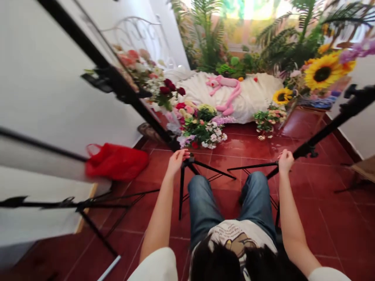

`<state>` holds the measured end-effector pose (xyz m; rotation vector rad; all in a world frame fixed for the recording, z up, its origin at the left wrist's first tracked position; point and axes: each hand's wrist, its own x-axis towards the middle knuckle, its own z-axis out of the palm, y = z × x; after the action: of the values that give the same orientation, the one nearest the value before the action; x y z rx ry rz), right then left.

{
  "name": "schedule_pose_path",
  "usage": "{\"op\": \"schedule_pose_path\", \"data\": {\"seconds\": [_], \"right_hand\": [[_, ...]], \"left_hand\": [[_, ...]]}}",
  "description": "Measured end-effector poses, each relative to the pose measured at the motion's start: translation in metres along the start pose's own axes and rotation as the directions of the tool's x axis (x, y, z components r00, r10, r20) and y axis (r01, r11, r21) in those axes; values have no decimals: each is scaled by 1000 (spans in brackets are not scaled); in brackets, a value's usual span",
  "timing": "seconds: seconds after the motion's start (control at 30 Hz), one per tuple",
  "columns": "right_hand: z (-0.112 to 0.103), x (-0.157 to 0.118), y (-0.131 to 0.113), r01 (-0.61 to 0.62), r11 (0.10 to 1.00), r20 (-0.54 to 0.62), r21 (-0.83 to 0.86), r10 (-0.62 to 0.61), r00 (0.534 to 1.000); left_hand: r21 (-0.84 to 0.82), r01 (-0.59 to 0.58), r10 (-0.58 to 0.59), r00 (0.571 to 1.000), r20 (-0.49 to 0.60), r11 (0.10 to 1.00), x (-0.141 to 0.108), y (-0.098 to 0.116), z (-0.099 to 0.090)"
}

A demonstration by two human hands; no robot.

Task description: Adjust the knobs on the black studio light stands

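Two black stands rise on either side of my knees. My left hand (178, 158) is beside the lower part of the left stand (140, 107), its fingers bent and close together; whether they touch anything is too small to tell. On the other side, my right hand (286, 160) is next to the right stand (325, 130), with the fingers curled in near the pole. What it pinches, if anything, does not show. Both forearms reach forward past my jeans (205, 203).
Ahead, a pink plush toy (231, 84) lies on white cloth (252, 101). Flower bunches (202, 127) and sunflowers (322, 73) flank it. A red bag (117, 160) and another black stand (96, 205) are at the left. The floor (313, 214) is red tile.
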<state>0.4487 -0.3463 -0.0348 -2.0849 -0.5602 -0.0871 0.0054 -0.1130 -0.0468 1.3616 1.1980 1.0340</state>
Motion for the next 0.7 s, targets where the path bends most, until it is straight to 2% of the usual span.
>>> {"op": "schedule_pose_path", "data": {"seconds": [0.1, 0.17, 0.27, 0.4, 0.57, 0.63, 0.7], "right_hand": [[53, -39, -46, 32, 992, 285, 125, -67, 956], [86, -63, -83, 81, 979, 433, 189, -157, 887], [126, -91, -143, 167, 946, 566, 276, -301, 767], [165, -115, -219, 306, 897, 667, 319, -442, 600], [199, -138, -297, 492, 802, 730, 339, -554, 401], [210, -146, -323, 558, 775, 770, 295, -539, 342], [218, -151, -345, 619, 758, 823, 204, -475, 311]], "left_hand": [[-49, -120, 109, 977, -181, 992, 6, 30, -31], [-35, -175, 158, 946, -284, 984, 7, 45, -40], [-7, -239, 216, 891, -399, 971, 11, 59, -38], [-13, -363, 327, 853, -407, 932, 29, 66, -22], [-25, -389, 349, 850, -394, 921, 52, 61, -4], [-26, -407, 362, 838, -408, 913, 57, 56, -3], [-24, -425, 382, 836, -395, 905, 60, 53, -4]]}}
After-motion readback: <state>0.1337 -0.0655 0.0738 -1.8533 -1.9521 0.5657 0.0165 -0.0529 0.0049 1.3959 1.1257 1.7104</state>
